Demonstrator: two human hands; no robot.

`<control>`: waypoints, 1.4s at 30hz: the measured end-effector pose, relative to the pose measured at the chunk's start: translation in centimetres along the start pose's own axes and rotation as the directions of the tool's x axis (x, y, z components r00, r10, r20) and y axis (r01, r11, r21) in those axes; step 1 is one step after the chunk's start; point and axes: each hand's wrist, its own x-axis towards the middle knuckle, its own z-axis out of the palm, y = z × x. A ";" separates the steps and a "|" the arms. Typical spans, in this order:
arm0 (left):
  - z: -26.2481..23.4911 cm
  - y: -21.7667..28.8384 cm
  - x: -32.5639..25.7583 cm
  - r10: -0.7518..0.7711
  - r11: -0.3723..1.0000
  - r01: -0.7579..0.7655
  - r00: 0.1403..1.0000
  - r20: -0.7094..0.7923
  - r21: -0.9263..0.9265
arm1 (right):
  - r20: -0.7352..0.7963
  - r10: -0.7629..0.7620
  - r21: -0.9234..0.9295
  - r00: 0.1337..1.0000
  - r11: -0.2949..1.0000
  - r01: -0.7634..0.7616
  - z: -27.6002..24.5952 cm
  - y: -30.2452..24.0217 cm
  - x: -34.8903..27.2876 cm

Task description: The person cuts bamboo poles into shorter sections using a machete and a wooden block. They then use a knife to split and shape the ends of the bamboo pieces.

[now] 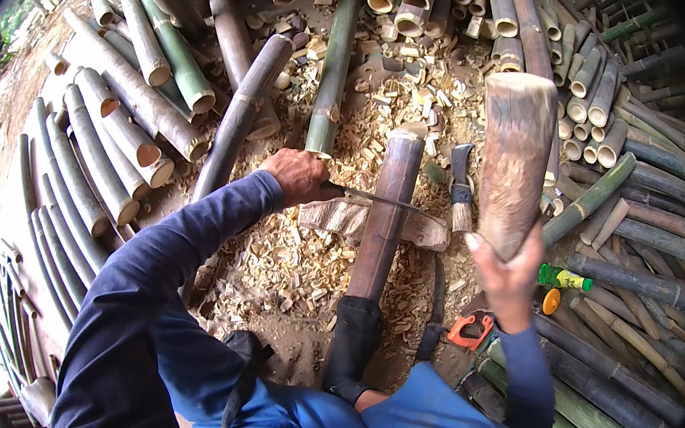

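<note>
My left hand (296,177) is closed round the handle of a knife (370,198). Its blade lies crosswise over a dark brown bamboo pole (379,248), just above a rough wooden block (329,218) that props the pole up. Raised on the right is a thick wooden club (517,149), worn and frayed along its face, with my right hand (506,275) gripping its narrow end. A black-covered foot (353,342) is against the pole's near end.
Bamboo poles (107,128) line the left; cut bamboo (593,90) is stacked at right. Wood chips (294,268) litter the ground. A hooked blade (460,185), a long dark knife (435,309), an orange saw handle (471,331) and a green bottle (565,278) lie near my right hand.
</note>
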 end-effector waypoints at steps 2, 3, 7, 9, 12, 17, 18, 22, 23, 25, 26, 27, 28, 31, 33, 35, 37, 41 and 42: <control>0.0 0.6 1.2 0.011 1.000 -0.011 1.000 0.022 0.000 | 0.043 0.039 -0.277 0.998 0.961 -0.026 1.0 4.5 -0.7; 0.3 0.2 1.2 0.015 1.000 -0.015 1.000 0.015 0.006 | 0.137 0.113 -0.469 0.984 0.882 -0.036 1.4 5.3 -0.5; 0.1 -0.1 1.5 -0.041 0.998 0.045 0.994 0.103 -0.035 | 0.413 0.381 -0.619 0.827 0.783 -0.051 -2.2 1.2 5.8; -0.7 -0.7 1.1 -0.080 0.996 0.086 0.983 0.164 -0.032 | 0.355 0.207 -0.392 0.912 0.918 -0.056 -2.8 -3.2 7.3; -1.1 -0.6 1.5 -0.072 0.996 0.083 0.974 0.214 -0.040 | -0.006 -0.332 -0.275 0.943 0.907 0.318 -0.7 -1.7 7.0; 0.3 -0.8 2.6 -0.036 0.993 0.063 0.967 0.251 -0.101 | 0.410 0.447 -0.688 0.795 0.724 -0.052 2.4 3.4 4.2; 0.5 -1.0 3.1 -0.021 0.990 0.057 0.966 0.256 -0.131 | 0.436 0.476 -0.690 0.764 0.721 -0.056 0.8 3.1 6.4; -0.1 -1.7 2.1 -0.110 0.984 0.148 0.942 0.317 -0.099 | 0.332 0.277 -0.266 0.902 0.945 -0.192 -2.7 -4.1 9.7; -0.7 -1.6 2.0 -0.108 0.981 0.156 0.932 0.346 -0.114 | 0.223 -0.034 -0.194 0.974 0.978 0.078 -3.0 -4.4 10.5; -0.9 -1.7 1.9 -0.109 0.979 0.161 0.930 0.352 -0.121 | -0.116 -0.094 0.084 0.989 0.991 0.104 -1.1 -1.7 9.8; -0.8 -1.2 2.6 -0.093 0.980 0.148 0.933 0.347 -0.136 | -0.192 -0.142 0.104 0.971 0.981 0.164 0.8 0.7 8.0; -0.9 -0.5 3.4 -0.079 0.980 0.137 0.933 0.351 -0.144 | -0.267 -0.190 0.114 0.945 0.967 0.227 2.7 3.3 6.1; -0.5 -0.3 4.0 -0.039 0.973 0.125 0.915 0.402 -0.192 | -0.042 -0.099 -0.053 0.994 0.994 0.097 3.5 6.9 3.4; 1.0 -1.8 3.9 0.053 0.954 0.074 0.913 0.403 -0.292 | 0.422 0.262 -0.520 0.868 0.854 -0.005 2.9 7.0 4.5; 0.1 -1.5 3.3 0.012 0.959 0.124 0.880 0.475 -0.255 | 0.474 0.367 -0.516 0.800 0.852 -0.085 0.9 3.7 6.4; -0.4 -1.8 3.1 -0.017 0.959 0.155 0.866 0.500 -0.236 | 0.407 0.290 -0.241 0.866 0.949 -0.204 0.2 0.1 7.2; -0.2 -2.3 2.8 -0.018 0.960 0.154 0.867 0.499 -0.233 | 0.278 0.155 -0.027 0.948 0.988 -0.154 1.8 1.4 6.2; -0.3 -1.2 4.8 0.052 0.941 0.154 0.814 0.579 -0.300 | 0.229 0.110 -0.290 0.967 0.956 -0.040 5.8 7.5 1.0; -0.1 -1.4 4.6 0.038 0.960 0.108 0.864 0.502 -0.259 | 0.413 0.308 -0.518 0.857 0.854 -0.057 5.7 8.1 0.8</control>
